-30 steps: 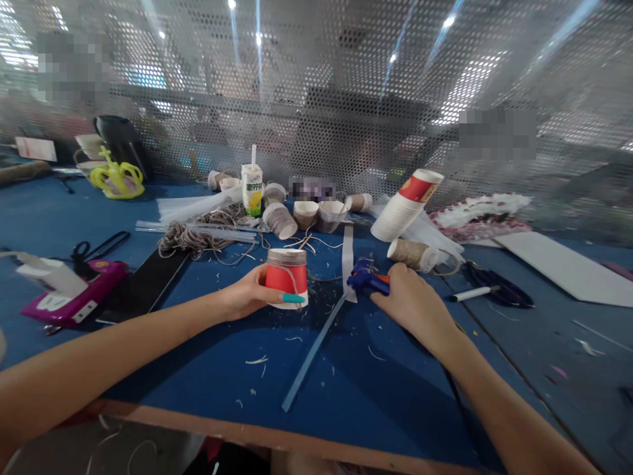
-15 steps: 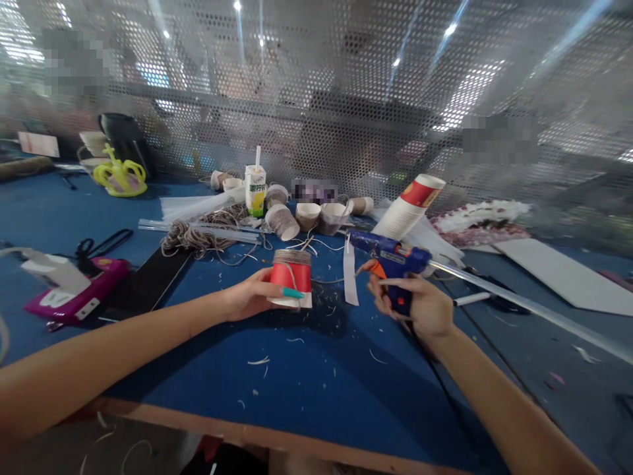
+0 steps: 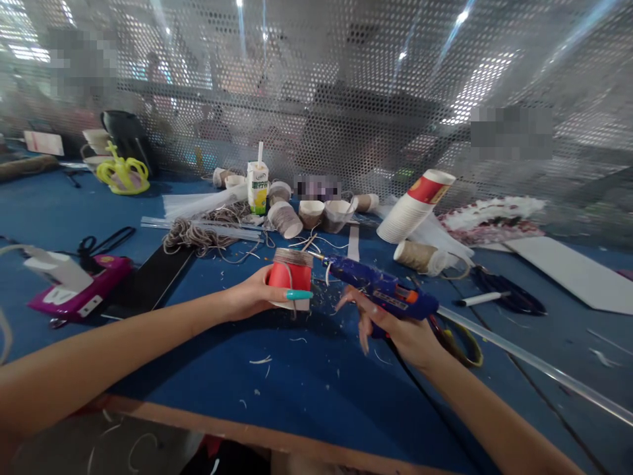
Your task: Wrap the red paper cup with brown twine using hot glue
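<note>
My left hand (image 3: 252, 295) is wrapped round a red paper cup (image 3: 283, 276), which is upside down or upright, I cannot tell. Grey-brown cord (image 3: 293, 255) winds round the top of the cup, and a loose end hangs down its front under my thumb. In my right hand (image 3: 395, 326) is a blue hot glue gun (image 3: 378, 282) with a long clear glue stick (image 3: 524, 361) running out of its back. Its nozzle (image 3: 316, 256) points left, right beside the cord-wrapped top of the cup; whether they touch is unclear.
Behind lie a cord bundle (image 3: 190, 236), a drink carton (image 3: 258, 189), several cord-wrapped cups (image 3: 285, 220) and a leaning paper cup stack (image 3: 408, 210). A purple power strip (image 3: 82, 290) sits left. At right are a white marker (image 3: 482, 299) and a white board (image 3: 573, 270).
My right hand has brought the glue gun left and down, so its nozzle is now at the cup. A cord-wrapped cup and scissors-like handles behind it have come into view.
</note>
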A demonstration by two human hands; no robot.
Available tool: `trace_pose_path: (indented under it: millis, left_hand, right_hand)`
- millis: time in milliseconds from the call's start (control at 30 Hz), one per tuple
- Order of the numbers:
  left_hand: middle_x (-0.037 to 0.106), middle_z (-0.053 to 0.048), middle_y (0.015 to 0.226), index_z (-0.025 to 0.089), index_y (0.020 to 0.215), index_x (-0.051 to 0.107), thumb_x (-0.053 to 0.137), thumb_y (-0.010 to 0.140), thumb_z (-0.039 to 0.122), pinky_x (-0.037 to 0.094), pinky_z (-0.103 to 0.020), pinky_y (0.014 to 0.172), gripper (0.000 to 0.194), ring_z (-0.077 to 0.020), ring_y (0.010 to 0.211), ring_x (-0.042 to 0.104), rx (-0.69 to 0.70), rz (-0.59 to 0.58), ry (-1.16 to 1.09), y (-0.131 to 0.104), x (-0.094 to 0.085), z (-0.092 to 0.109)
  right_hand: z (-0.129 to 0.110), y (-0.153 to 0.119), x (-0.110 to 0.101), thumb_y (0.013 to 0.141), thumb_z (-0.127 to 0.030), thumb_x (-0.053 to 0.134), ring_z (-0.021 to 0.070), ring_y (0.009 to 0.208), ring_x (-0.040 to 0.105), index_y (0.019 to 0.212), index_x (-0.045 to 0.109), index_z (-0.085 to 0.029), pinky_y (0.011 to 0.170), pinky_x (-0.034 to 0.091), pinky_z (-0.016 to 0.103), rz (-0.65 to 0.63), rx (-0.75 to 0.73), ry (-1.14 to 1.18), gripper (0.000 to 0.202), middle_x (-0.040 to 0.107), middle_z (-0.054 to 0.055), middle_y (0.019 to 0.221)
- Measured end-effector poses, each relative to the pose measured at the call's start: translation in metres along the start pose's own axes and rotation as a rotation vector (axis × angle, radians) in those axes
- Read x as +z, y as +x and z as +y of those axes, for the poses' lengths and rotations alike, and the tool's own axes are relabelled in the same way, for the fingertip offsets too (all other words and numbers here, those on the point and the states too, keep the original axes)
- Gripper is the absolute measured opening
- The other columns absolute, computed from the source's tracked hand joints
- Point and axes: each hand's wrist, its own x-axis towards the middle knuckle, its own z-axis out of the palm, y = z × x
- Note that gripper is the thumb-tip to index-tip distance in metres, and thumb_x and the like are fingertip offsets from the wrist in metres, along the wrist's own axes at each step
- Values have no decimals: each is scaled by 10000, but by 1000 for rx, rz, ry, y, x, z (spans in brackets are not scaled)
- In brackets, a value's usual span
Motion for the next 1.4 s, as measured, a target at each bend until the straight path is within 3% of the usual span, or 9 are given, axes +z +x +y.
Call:
trace_pose_path:
  millis: [100,267,567,767,933,1267,1400]
  left_hand:
    - [697,-115,991,120,1096,613,874,516,238,516,-356,797,646,-229,867,674,16,-7,47,0,2,-1]
    - [697,-117,1007,123,1104,614,876,522,234,528,-361,815,648,-227,881,678,42,11,61,0,4,-2]
    - [695,-72,875,123,1003,622,876,526,234,530,-352,785,551,-193,787,674,42,-10,104,0,4,0]
    - [695,-80,896,124,1020,620,884,510,293,538,-366,769,598,-207,799,672,66,-51,136,0,6,0]
    - [688,-81,874,121,910,635,893,488,318,548,-346,730,533,-186,760,660,60,-46,156,-1,8,0]
    - [696,-92,927,136,1045,596,904,473,310,556,-326,719,673,-188,801,667,51,-19,151,-1,10,1]
    - [698,-86,902,123,1043,601,891,501,280,550,-325,714,634,-182,781,664,44,-19,170,-1,10,2]
  right_hand:
    - [-8,-1,6,738,-514,721,146,455,588,853,679,-209,438,541,306,58,-60,-45,328,680,8,668]
    - [-15,-4,13,730,-356,740,204,619,657,746,681,-219,582,582,342,117,-202,-241,150,687,25,706]
    - [-15,-8,17,781,-322,672,129,446,538,668,578,-226,427,456,262,127,-293,-454,176,587,-20,573]
    - [-14,-8,18,805,-245,617,104,466,533,650,560,-204,434,421,230,84,-301,-484,171,562,-23,595]
    - [-14,-10,18,808,-216,587,100,462,506,667,530,-206,430,394,225,71,-244,-458,152,517,-39,564]
    - [-14,-9,17,778,-173,563,83,438,458,628,480,-206,418,356,214,46,-263,-498,175,477,-51,543]
    - [-16,-10,18,793,-186,556,82,446,459,619,448,-208,422,358,213,73,-229,-501,206,460,-52,547]
